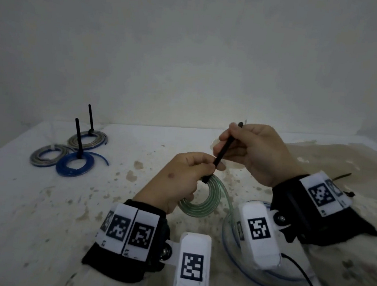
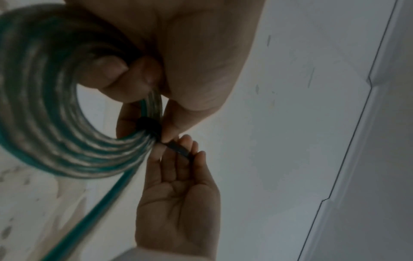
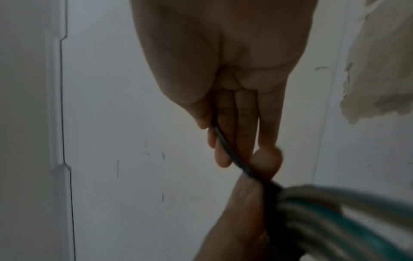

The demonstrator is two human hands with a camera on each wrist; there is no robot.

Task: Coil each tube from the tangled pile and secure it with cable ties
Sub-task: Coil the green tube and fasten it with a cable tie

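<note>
- Head view: the left hand (image 1: 179, 176) grips a green-tinted coiled tube (image 1: 202, 199) held just above the table (image 1: 38, 209). The right hand (image 1: 251, 151) pinches the free tail of a black cable tie (image 1: 222, 154) that rises at a slant from the coil.
- Left wrist view only: the tie's loop (image 2: 148, 124) sits closed around the bundled turns, with the left thumb and curled fingers (image 2: 107, 76) clamping the coil beside it. A loose tube end (image 2: 89, 215) trails away from the coil.
- Right wrist view only: the right fingers (image 3: 245, 123) lie nearly straight and pressed together, the tail held between thumb and forefinger. The left fingertips touch the tie's head.
- Head view alone shows three finished coils (image 1: 66, 154) at far left, blue and grey; two carry upright black tie tails.
- Further clear tubing (image 1: 261, 281) lies near the right wrist, partly hidden by the wrist camera.
- Spare black ties (image 1: 341, 176) lie beyond the right wrist.
- Surface: a white cloth with brownish stains. Behind it stands a plain pale wall (image 1: 191, 51).
</note>
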